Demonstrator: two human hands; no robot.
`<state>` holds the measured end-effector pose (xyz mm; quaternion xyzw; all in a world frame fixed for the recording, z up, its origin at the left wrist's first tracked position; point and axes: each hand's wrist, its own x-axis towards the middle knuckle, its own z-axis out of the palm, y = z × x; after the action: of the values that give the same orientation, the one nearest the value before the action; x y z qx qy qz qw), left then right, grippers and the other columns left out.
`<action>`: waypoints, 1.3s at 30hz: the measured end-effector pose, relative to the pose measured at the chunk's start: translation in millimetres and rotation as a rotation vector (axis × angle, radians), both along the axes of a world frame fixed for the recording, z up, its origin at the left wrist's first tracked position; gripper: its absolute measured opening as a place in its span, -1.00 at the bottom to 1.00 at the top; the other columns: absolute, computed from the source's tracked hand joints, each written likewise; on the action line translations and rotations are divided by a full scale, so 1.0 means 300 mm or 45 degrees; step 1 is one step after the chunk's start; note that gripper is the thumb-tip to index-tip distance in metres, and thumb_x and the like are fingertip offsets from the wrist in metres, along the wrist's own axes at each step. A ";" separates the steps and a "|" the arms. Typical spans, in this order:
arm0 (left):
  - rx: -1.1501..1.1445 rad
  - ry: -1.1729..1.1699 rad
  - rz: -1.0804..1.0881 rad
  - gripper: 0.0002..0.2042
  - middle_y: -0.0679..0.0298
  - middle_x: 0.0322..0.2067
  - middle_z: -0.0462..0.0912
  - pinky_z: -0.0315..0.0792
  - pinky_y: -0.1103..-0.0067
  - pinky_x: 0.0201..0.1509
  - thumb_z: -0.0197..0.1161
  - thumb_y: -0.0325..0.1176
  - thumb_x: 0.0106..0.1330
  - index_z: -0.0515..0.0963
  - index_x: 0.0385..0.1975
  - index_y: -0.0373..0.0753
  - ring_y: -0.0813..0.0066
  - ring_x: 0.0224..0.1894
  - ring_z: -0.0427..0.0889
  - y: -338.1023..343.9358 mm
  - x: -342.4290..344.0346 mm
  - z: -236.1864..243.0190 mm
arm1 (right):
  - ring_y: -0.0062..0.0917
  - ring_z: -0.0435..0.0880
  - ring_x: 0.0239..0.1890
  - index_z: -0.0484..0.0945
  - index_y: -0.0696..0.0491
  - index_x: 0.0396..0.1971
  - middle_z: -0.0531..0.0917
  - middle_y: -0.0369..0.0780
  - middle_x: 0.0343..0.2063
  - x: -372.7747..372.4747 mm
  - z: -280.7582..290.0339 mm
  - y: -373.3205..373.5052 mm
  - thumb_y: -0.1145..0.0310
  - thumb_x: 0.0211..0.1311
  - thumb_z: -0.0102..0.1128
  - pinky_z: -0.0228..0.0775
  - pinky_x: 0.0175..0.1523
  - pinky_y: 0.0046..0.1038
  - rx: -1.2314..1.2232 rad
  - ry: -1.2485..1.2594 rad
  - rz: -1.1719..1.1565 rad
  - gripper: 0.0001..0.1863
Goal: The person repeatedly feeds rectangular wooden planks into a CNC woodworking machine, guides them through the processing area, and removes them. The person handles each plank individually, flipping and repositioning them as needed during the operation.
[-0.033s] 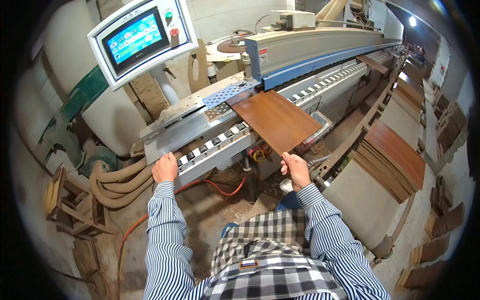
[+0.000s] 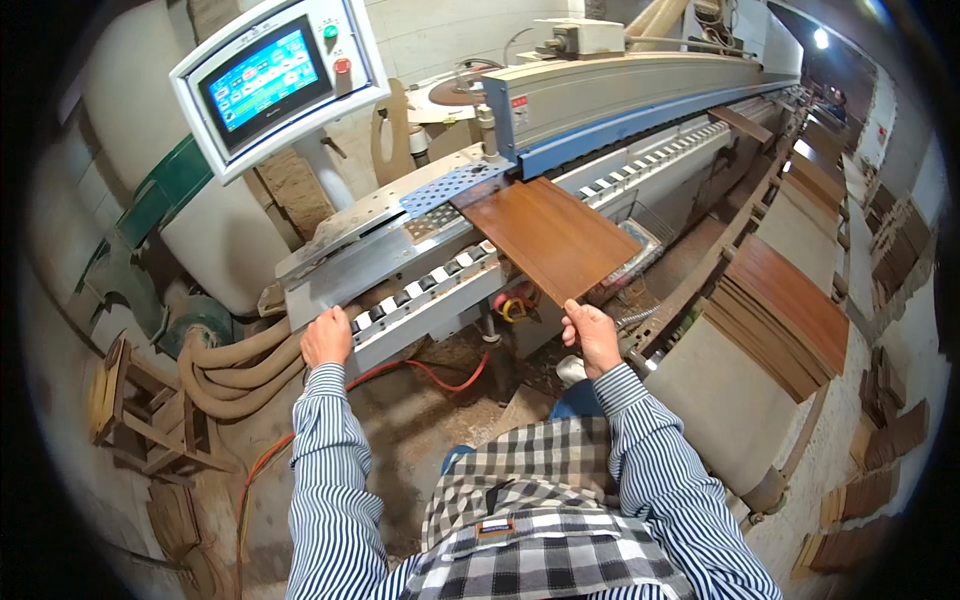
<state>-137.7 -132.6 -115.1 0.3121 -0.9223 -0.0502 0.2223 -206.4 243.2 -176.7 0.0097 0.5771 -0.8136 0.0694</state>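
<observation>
On long white metal rail w/ black-and-white rollers (image 2: 425,312), flat brown wood panel (image 2: 550,235) is laid crosswise; overhanging corner is pinched by R hand (image 2: 592,338), prob. for support. L hand (image 2: 326,338) is curled at rail end, prob. braced; grip unclear.

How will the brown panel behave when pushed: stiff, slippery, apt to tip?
Likely stiff: the brown panel shows no obvious sag where it overhangs the white rail. Possibly slippery: its face looks smooth, with a sheen. It could dip if pressed near the right hand, which pinches it beyond the rail.
</observation>
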 end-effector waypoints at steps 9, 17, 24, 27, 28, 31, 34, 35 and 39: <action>0.021 -0.036 -0.073 -0.54 -0.05 -0.32 0.55 0.35 0.17 -0.20 -0.24 -0.03 0.26 0.54 -0.35 -0.27 -0.07 -0.25 0.51 -0.068 0.004 -0.042 | -0.71 0.48 -0.59 0.26 0.16 0.06 0.57 -0.24 -0.53 -0.007 -0.130 0.503 0.26 0.23 0.01 0.35 -0.43 -0.69 0.017 0.130 -0.540 -0.55; -0.048 -0.132 -0.124 -0.54 -0.05 -0.31 0.55 0.32 0.16 -0.20 -0.25 -0.06 0.30 0.53 -0.26 -0.29 -0.08 -0.25 0.49 -0.107 -0.015 -0.063 | -0.67 0.44 -0.67 -0.05 0.07 0.24 0.55 -0.22 -0.58 0.252 -0.155 1.395 0.27 0.20 0.02 0.32 -0.59 -0.62 0.387 0.077 -1.840 -0.34; -0.024 -0.100 -0.110 -0.55 -0.02 -0.33 0.57 0.30 0.17 -0.20 -0.24 -0.07 0.30 0.53 -0.31 -0.30 -0.07 -0.27 0.49 -0.063 -0.009 -0.041 | -0.62 0.48 -0.68 0.33 0.17 0.05 0.60 -0.18 -0.48 0.247 -0.079 1.653 0.23 0.13 0.13 0.32 -0.61 -0.61 0.426 -0.121 -1.806 -0.49; -0.069 -0.071 -0.111 -0.56 -0.01 -0.34 0.57 0.31 0.19 -0.21 -0.22 -0.07 0.29 0.55 -0.32 -0.26 -0.04 -0.28 0.50 -0.098 -0.015 -0.064 | -0.63 0.51 -0.64 0.44 0.20 -0.06 0.61 -0.18 -0.41 0.227 -0.130 1.664 0.28 0.09 0.17 0.32 -0.61 -0.64 0.512 -0.067 -1.931 -0.57; -0.093 -0.063 -0.111 -0.57 -0.01 -0.35 0.57 0.31 0.20 -0.21 -0.22 -0.07 0.29 0.55 -0.32 -0.26 -0.03 -0.28 0.50 -0.112 -0.009 -0.068 | -0.63 0.52 -0.63 0.44 0.20 -0.06 0.61 -0.18 -0.40 0.223 -0.146 1.655 0.29 0.08 0.18 0.32 -0.61 -0.64 0.527 -0.061 -1.955 -0.57; -0.035 -0.062 -0.081 -0.58 -0.01 -0.34 0.57 0.32 0.22 -0.20 -0.20 -0.09 0.28 0.55 -0.33 -0.26 -0.03 -0.27 0.50 -0.057 -0.019 -0.044 | -0.68 0.47 -0.59 0.46 0.21 -0.20 0.56 -0.28 -0.51 0.251 -0.176 1.644 0.39 0.08 0.14 0.25 -0.61 -0.65 0.290 0.015 -1.861 -0.71; -0.042 -0.040 -0.069 -0.58 -0.06 -0.35 0.56 0.32 0.19 -0.20 -0.19 -0.10 0.27 0.54 -0.34 -0.29 -0.06 -0.28 0.50 -0.076 -0.005 -0.054 | -0.72 0.42 -0.58 0.41 0.15 -0.25 0.49 -0.37 -0.57 0.315 -0.200 1.522 0.45 0.09 0.06 0.22 -0.57 -0.66 0.029 0.094 -1.656 -0.79; -0.044 -0.038 -0.066 -0.58 -0.07 -0.36 0.55 0.33 0.18 -0.21 -0.19 -0.10 0.27 0.54 -0.34 -0.29 -0.07 -0.29 0.50 -0.066 -0.004 -0.047 | -0.71 0.41 -0.59 0.39 0.12 -0.24 0.48 -0.37 -0.56 0.362 -0.211 1.471 0.42 0.10 0.05 0.23 -0.56 -0.64 -0.086 0.146 -1.533 -0.79; -0.034 -0.033 -0.051 -0.58 -0.09 -0.37 0.54 0.35 0.17 -0.21 -0.19 -0.09 0.27 0.54 -0.38 -0.30 -0.09 -0.30 0.51 -0.054 -0.004 -0.034 | -0.62 0.43 -0.59 0.36 0.01 -0.24 0.48 -0.34 -0.53 0.513 -0.130 1.179 0.30 0.12 0.04 0.30 -0.52 -0.54 -0.325 0.132 -1.138 -0.79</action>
<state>-138.9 -148.7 -125.2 0.2910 -0.9318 -0.0383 0.2134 -52.5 597.0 -215.6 0.2079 0.4144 -0.8277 -0.3162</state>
